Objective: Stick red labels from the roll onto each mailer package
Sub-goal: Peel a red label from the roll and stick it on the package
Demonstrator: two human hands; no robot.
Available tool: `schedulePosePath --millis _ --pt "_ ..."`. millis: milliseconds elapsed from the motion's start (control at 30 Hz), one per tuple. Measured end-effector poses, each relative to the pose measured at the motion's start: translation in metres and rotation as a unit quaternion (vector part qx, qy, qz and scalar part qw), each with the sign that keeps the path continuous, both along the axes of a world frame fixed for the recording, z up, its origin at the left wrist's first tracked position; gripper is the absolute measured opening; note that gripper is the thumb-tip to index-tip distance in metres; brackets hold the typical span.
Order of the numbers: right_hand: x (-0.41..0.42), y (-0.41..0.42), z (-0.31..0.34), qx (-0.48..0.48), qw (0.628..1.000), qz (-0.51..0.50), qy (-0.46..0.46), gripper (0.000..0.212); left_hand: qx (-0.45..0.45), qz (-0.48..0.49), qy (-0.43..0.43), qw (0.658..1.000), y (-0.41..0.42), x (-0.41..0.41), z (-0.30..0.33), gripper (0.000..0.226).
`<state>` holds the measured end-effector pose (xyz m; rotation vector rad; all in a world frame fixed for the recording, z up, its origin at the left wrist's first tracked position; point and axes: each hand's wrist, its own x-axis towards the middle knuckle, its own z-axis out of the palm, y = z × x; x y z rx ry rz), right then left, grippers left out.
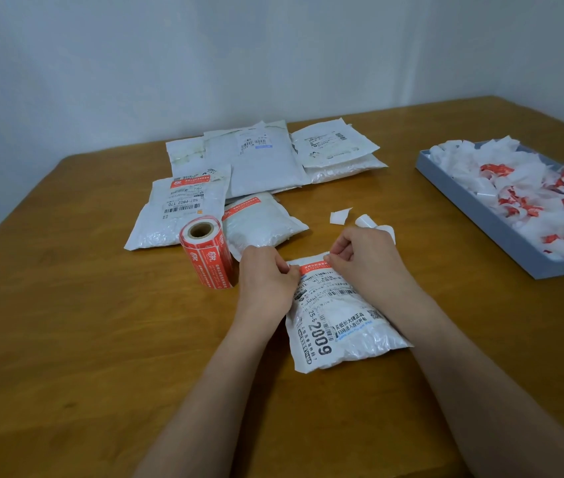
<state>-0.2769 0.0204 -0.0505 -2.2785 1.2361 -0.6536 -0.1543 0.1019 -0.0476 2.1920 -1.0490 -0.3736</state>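
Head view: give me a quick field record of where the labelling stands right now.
current package: white mailer lying near the table's front edge
label: red label across its far end
left hand: pinches the label's left end
right hand: pinches the label's right end
label roll: lying on its side, left of the hands
labelled already: two mailers behind the roll
unlabelled: stack further back
scrap: grey tray at right, backing pieces inside

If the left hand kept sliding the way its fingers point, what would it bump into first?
Probably the right hand. The left hand points rightward along the red label on the mailer.
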Motion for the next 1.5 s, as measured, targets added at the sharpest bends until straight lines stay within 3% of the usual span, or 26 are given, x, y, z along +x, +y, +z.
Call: schedulePosePath --millis 533,667,867,1100,1300,1433,1500 --pt "0.000 0.006 0.004 -0.024 0.997 -0.046 0.063 0.019 -0.007 0.031 -0.044 0.998 -0.004 0.006 -0.015 0.022" --pt "-0.001 0.008 0.006 -0.019 0.997 -0.051 0.059 0.036 -0.002 0.031 -0.046 0.998 -0.001 0.002 -0.011 0.023" --pt "-0.003 0.006 0.006 -0.023 0.996 -0.056 0.062 0.045 0.015 0.036 -0.053 0.998 0.007 0.002 -0.004 0.047" --pt "-0.008 0.000 0.003 -0.006 0.996 -0.063 0.056 0.038 0.009 0.029 -0.046 0.998 0.010 0.004 -0.006 0.051" --pt "-0.010 -0.001 0.005 0.030 0.993 -0.095 0.066 0.041 -0.013 0.011 0.016 1.000 0.015 0.005 -0.003 0.054" --pt "-0.009 0.001 0.009 0.118 0.990 -0.075 -0.026 0.050 -0.067 0.025 0.118 0.990 0.016 0.007 -0.003 0.049" --pt "-0.008 0.000 0.011 0.186 0.976 -0.069 -0.089 0.053 -0.094 0.033 0.209 0.973 0.016 0.007 -0.001 0.046"
